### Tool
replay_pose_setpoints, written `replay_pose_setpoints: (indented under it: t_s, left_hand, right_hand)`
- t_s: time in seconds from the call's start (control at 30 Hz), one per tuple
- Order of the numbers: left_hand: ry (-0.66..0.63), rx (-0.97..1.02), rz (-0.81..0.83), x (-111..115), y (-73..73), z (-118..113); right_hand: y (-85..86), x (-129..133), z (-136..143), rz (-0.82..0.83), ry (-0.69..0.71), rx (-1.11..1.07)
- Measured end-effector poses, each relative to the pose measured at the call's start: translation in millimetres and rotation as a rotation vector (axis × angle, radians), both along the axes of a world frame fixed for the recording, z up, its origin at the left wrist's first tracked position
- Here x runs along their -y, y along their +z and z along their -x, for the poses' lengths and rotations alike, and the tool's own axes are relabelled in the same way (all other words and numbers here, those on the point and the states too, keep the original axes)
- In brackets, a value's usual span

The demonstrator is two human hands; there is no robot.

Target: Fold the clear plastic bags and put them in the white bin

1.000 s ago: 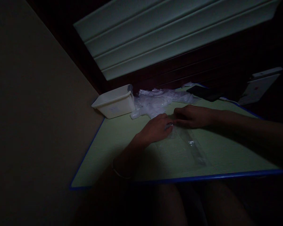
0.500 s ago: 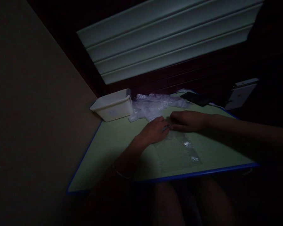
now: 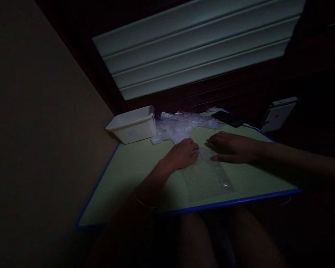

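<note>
A clear plastic bag (image 3: 208, 178) lies flat on the pale green table (image 3: 134, 167), between my arms and close to the front edge. My left hand (image 3: 184, 152) is closed on the top of this bag, its fingers curled at the bag's upper left. To the right, my right hand (image 3: 230, 147) is open, thumb apart from the fingers, with the thumb tip by the bag's upper right edge. Behind both hands lies a loose pile of clear plastic bags (image 3: 175, 126).
At the back left stands a white plastic bin (image 3: 136, 130). A dark flat object (image 3: 229, 118) with a white cable lies at the back right. Beyond the table's right edge is a white box (image 3: 279, 115). A wall borders the left side.
My right hand has moved away from my left hand to the right, and its fingers have opened. My left hand has stayed almost in place at the bag's top.
</note>
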State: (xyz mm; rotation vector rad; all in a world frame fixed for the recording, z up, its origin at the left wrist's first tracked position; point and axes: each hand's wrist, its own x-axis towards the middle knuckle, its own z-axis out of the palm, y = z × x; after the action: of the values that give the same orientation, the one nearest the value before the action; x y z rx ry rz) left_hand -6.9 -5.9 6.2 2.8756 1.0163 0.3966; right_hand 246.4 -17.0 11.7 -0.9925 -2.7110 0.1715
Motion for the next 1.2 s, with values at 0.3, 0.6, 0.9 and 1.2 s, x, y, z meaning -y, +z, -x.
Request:
replay_pose_setpoints:
  t_s: [0.3,0.6,0.9,1.2]
  left_hand:
    - [-0.017,0.011,-0.002,-0.5,-0.3,0.0]
    - [-0.023,0.018,-0.005,0.4,1.1,-1.8]
    - [-0.015,0.018,-0.001,-0.4,0.1,-1.2]
    - [-0.021,0.033,0.001,-1.5,-0.9,-1.6]
  right_hand:
    - [-6.1,-3.3,2.6,-0.023,-0.033,-0.036]
    - [-5.3,27.9,-1.7,0.007,-0.039,-0.004]
    - [-6.7,62.7,-4.5,0.028,-0.009,-0.013]
    - [-7.5,61.9,-13.0,0.042,-0.01,-0.02]
